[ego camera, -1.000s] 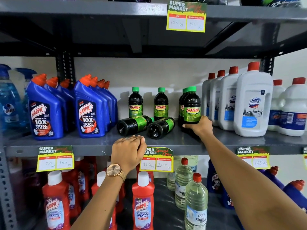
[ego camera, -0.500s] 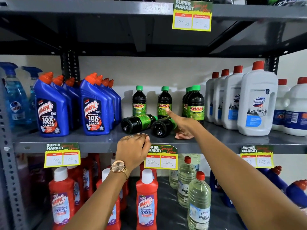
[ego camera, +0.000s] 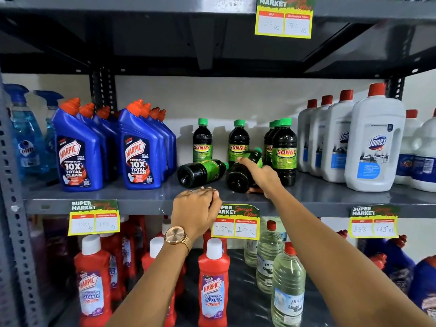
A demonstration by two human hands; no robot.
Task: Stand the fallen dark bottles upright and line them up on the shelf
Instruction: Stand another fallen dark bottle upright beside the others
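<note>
Where thumb hides: right hand point(ego camera: 262, 177) under bottle point(ego camera: 238, 178)

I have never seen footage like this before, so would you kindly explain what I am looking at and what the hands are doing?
This is a single view from a camera worn on a person's head, looking forward and down at a shop shelf. No machine is involved, only two bare hands. The left hand, with a watch on its wrist, rests closed on the shelf's front edge and holds nothing. The right hand is on a fallen dark bottle, which is tilted with its green cap raised. Another fallen bottle lies flat beside it. More dark bottles stand upright behind, between blue bottles and white jugs.
</note>
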